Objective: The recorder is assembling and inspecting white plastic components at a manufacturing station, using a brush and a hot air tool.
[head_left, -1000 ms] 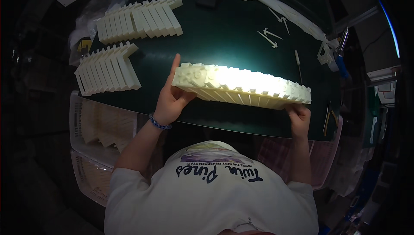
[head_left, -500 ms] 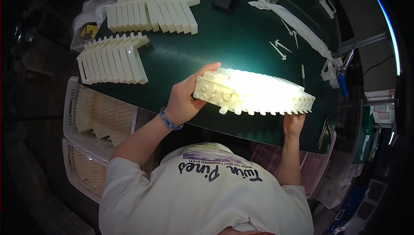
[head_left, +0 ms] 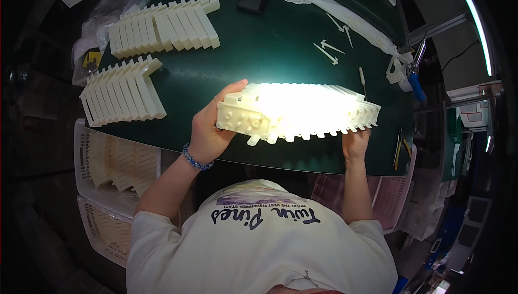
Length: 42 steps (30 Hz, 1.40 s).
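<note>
Between my two hands is a long row of cream plastic housings (head_left: 243,118), raised over the near part of the green table. Strong light washes out the middle of the row. My left hand (head_left: 211,127) grips the left end, its thumb side up at the back corner. Below the right end, my right hand (head_left: 356,144) holds the row from underneath; most of its fingers are hidden behind the parts. Round pegs and holes show on the left end face, and small tabs stick out along the lower edge.
Two rows of similar cream parts (head_left: 162,29) (head_left: 123,91) stand on the table (head_left: 216,65) at the left. Crates (head_left: 81,156) of parts sit lower left. Thin white pieces (head_left: 326,52), a white bag (head_left: 350,16), a blue-handled tool (head_left: 416,84) and pliers (head_left: 398,151) lie at the right.
The view has shifted, so the table and its things sit differently in the picture. Both hands still hold the row, which looks slightly more level.
</note>
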{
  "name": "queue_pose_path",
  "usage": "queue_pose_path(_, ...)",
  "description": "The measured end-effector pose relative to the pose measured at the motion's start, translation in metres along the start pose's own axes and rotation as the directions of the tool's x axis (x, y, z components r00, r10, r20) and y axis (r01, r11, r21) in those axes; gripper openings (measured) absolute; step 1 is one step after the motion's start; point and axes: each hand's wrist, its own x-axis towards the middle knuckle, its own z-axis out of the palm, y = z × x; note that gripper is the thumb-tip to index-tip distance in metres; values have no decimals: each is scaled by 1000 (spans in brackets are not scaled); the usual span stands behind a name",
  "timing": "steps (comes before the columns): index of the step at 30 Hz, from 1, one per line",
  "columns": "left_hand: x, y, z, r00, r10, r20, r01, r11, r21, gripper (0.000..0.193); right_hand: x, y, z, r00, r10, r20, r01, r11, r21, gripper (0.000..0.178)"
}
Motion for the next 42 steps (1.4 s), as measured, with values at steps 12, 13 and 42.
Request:
queue_pose_path(12,-5,-43,7,991,-132,-1,121,913,-389,64,-9,-10,7,995,-87,53,94,984,-154,43)
queue_pose_path(13,-5,-44,7,995,-103,-6,91,905,-416,59,-9,-7,3,991,-120,63,128,979,-157,47)
queue_pose_path(42,-5,-64,9,1000,-7,-30,-10,845,-535,34,-11,6,0,947,-294,131,308,716,-627,46)
